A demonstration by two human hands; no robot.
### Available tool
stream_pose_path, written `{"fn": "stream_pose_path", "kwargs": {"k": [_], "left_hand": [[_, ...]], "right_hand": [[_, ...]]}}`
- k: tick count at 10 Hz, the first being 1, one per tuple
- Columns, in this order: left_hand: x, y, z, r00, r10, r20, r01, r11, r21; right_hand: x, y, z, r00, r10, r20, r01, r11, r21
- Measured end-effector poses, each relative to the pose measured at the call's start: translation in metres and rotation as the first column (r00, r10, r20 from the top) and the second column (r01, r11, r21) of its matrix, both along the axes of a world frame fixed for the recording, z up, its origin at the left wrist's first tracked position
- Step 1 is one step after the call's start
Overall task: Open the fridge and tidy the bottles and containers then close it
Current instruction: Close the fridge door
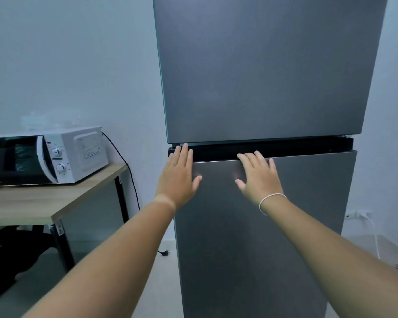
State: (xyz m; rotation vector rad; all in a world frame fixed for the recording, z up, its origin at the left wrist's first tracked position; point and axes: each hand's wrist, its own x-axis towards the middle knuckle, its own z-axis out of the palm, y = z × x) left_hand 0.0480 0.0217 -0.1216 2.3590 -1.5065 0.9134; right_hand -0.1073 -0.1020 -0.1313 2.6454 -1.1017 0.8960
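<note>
A tall grey two-door fridge point(262, 76) fills the middle of the view, both doors shut. My left hand point(178, 177) lies flat against the top left corner of the lower door point(274, 237), fingertips reaching the dark gap between the doors. My right hand point(259, 177), with a white band on the wrist, is pressed flat on the lower door just below that gap. Both hands hold nothing. Bottles and containers are hidden inside.
A white microwave point(46, 157) stands on a wooden table point(44, 203) with black legs to the left of the fridge. Its black cable point(129, 175) hangs down the wall to a plug on the floor. A wall socket point(359, 214) with a white cord is at the right.
</note>
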Motion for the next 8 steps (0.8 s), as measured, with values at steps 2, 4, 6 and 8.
{"fn": "stream_pose_path", "kwargs": {"k": [2,4,6,8], "left_hand": [[0.009,-0.010,-0.012,0.999,0.012,-0.041,-0.011,1.000,0.021],[0.010,-0.015,-0.013,0.999,0.043,-0.025,-0.042,0.999,0.023],[-0.003,-0.008,0.000,0.993,0.103,-0.061,-0.094,0.986,0.139],[-0.020,0.005,0.036,0.974,0.121,-0.194,-0.068,0.964,0.259]], "right_hand": [[0.014,-0.009,-0.003,0.999,-0.034,0.014,0.034,0.999,-0.018],[0.016,-0.011,-0.004,0.999,-0.048,0.002,0.049,0.998,-0.039],[0.005,0.000,0.005,0.998,-0.010,-0.068,0.015,0.998,0.066],[-0.009,0.006,0.037,0.970,0.025,-0.241,0.018,0.985,0.174]]}}
